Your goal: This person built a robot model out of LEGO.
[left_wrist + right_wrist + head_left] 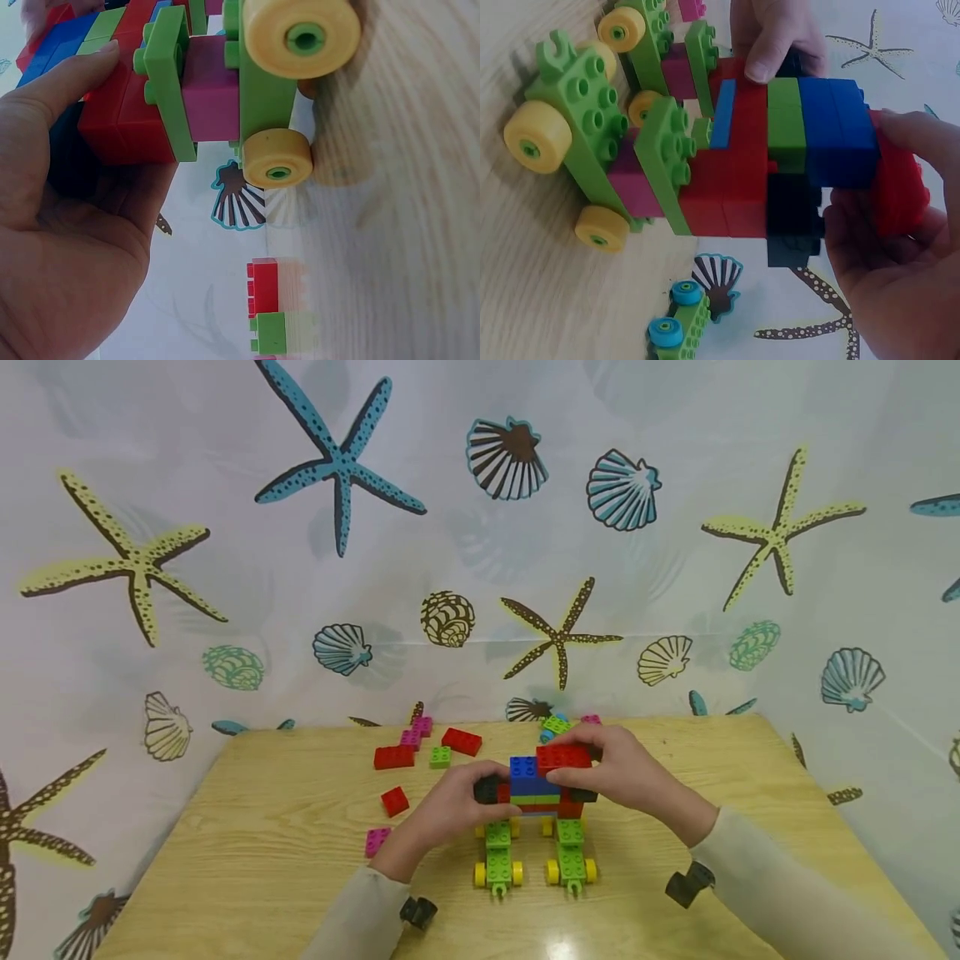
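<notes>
A toy brick build (pixel 735 165) of red, blue, lime and black bricks stands on two lime wheeled bases (pixel 498 862) with yellow wheels (pixel 277 157). My left hand (pixel 463 797) grips its left side, with the thumb over the red and lime layers and the palm around a black brick. A red brick (pixel 564 757) sits at the top right against the blue bricks (pixel 840 131); my right hand (pixel 626 772) pinches it between thumb and fingers. Below that hand, another black brick (pixel 793 217) sticks out from the build's side.
Loose red bricks (pixel 393 757), a lime brick (pixel 440 757) and magenta bricks (pixel 377 841) lie left of the build on the wooden table (pixel 262 860). Behind it is a small lime car with blue wheels (pixel 682 330). A curtain printed with starfish and shells (pixel 420 552) hangs at the back.
</notes>
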`<state>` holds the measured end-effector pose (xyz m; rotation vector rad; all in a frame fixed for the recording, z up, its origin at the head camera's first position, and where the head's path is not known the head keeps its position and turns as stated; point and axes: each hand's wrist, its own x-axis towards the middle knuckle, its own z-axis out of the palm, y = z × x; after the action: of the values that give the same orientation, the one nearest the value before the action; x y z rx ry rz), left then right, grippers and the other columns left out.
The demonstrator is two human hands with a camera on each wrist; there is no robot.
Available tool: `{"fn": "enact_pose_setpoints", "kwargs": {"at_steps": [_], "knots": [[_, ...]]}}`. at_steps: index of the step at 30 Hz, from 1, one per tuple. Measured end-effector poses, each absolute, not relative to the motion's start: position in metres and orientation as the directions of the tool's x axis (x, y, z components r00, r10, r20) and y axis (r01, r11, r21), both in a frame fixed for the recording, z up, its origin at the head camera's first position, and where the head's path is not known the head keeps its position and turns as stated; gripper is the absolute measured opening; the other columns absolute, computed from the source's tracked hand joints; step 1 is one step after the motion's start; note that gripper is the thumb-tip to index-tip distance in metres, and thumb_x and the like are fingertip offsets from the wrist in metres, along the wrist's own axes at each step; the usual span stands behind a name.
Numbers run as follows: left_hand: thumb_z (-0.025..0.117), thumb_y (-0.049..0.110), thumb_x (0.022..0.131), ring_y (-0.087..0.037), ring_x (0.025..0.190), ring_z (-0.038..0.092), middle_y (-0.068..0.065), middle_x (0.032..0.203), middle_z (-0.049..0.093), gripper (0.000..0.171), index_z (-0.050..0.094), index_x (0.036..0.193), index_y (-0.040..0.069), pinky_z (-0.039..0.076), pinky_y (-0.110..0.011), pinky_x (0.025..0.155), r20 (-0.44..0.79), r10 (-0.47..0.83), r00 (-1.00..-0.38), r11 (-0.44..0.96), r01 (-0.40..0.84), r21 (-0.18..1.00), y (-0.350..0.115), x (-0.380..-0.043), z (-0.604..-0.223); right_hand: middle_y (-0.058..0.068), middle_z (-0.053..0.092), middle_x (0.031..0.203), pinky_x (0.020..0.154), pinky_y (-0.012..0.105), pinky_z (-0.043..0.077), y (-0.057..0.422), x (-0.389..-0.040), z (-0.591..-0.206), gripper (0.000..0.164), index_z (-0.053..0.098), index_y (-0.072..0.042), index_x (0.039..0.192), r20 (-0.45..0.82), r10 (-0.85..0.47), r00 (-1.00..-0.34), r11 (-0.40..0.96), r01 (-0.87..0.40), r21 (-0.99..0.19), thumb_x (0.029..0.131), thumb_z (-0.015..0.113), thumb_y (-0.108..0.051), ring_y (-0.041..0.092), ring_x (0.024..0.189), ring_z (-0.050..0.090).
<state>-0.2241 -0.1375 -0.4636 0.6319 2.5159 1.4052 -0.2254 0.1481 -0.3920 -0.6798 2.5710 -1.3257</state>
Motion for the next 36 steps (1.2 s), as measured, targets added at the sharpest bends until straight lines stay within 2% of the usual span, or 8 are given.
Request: {"fn": "enact_pose_setpoints", "kwargs": {"at_steps": [4, 13, 21, 27, 32, 36], "knots": [[0.088, 0.030, 0.100, -0.017, 0.104, 0.071, -0.010, 0.132, 0.078, 0.045, 0.075, 0.138, 0.009, 0.064, -0.032, 0.092, 0.040, 0.468, -0.883, 0.451, 0.278, 0.848, -0.137, -0.224, -0.463, 0.017, 0.070, 0.132, 0.089, 0.036, 0.066, 0.143, -0.224, -0.399, 0.047, 0.075, -0.009, 0.139, 0.049, -0.444, -0.895, 0.494, -0.291, -0.820, 0.100, 0.086, -0.033, 0.028, 0.111, 0.068], [0.088, 0.031, 0.100, -0.018, 0.106, 0.070, -0.006, 0.132, 0.078, 0.044, 0.075, 0.138, 0.013, 0.065, -0.039, 0.095, 0.036, 0.454, -0.890, 0.467, 0.273, 0.841, -0.135, -0.223, -0.463, 0.019, 0.074, 0.130, 0.088, 0.036, 0.067, 0.143, -0.225, -0.406, 0.046, 0.075, -0.008, 0.139, 0.068, -0.440, -0.895, 0.491, -0.303, -0.817, 0.101, 0.086, -0.031, 0.026, 0.107, 0.070], [0.088, 0.031, 0.100, -0.018, 0.101, 0.069, -0.006, 0.128, 0.078, 0.042, 0.075, 0.135, 0.012, 0.062, -0.030, 0.088, 0.036, 0.451, -0.892, 0.469, 0.271, 0.841, -0.136, -0.222, -0.464, 0.022, 0.075, 0.130, 0.087, 0.032, 0.066, 0.140, -0.225, -0.413, 0.048, 0.072, -0.003, 0.142, 0.046, -0.432, -0.901, 0.404, -0.239, -0.883, 0.102, 0.085, -0.026, 0.026, 0.106, 0.072], [0.089, 0.031, 0.099, -0.018, 0.101, 0.071, -0.006, 0.128, 0.078, 0.041, 0.075, 0.134, 0.013, 0.063, -0.030, 0.089, 0.038, 0.449, -0.893, 0.458, 0.266, 0.848, -0.136, -0.221, -0.466, 0.023, 0.075, 0.128, 0.085, 0.030, 0.065, 0.140, -0.225, -0.418, 0.048, 0.072, -0.001, 0.141, 0.046, -0.427, -0.903, 0.363, -0.217, -0.906, 0.101, 0.085, -0.022, 0.024, 0.103, 0.072], [0.088, 0.032, 0.100, -0.019, 0.101, 0.069, -0.006, 0.128, 0.078, 0.041, 0.075, 0.134, 0.013, 0.062, -0.031, 0.088, 0.045, 0.455, -0.889, 0.461, 0.278, 0.843, -0.136, -0.221, -0.466, 0.022, 0.076, 0.126, 0.084, 0.032, 0.065, 0.142, -0.225, -0.419, 0.047, 0.073, -0.003, 0.140, 0.056, -0.427, -0.902, 0.364, -0.229, -0.903, 0.100, 0.086, -0.023, 0.024, 0.102, 0.072], [0.088, 0.032, 0.100, -0.019, 0.103, 0.069, -0.004, 0.129, 0.078, 0.041, 0.075, 0.135, 0.015, 0.063, -0.035, 0.092, 0.043, 0.461, -0.886, 0.469, 0.284, 0.837, -0.136, -0.222, -0.464, 0.022, 0.076, 0.126, 0.085, 0.035, 0.065, 0.143, -0.226, -0.419, 0.047, 0.073, -0.003, 0.140, 0.066, -0.429, -0.901, 0.368, -0.241, -0.898, 0.101, 0.086, -0.025, 0.025, 0.102, 0.071]]}}
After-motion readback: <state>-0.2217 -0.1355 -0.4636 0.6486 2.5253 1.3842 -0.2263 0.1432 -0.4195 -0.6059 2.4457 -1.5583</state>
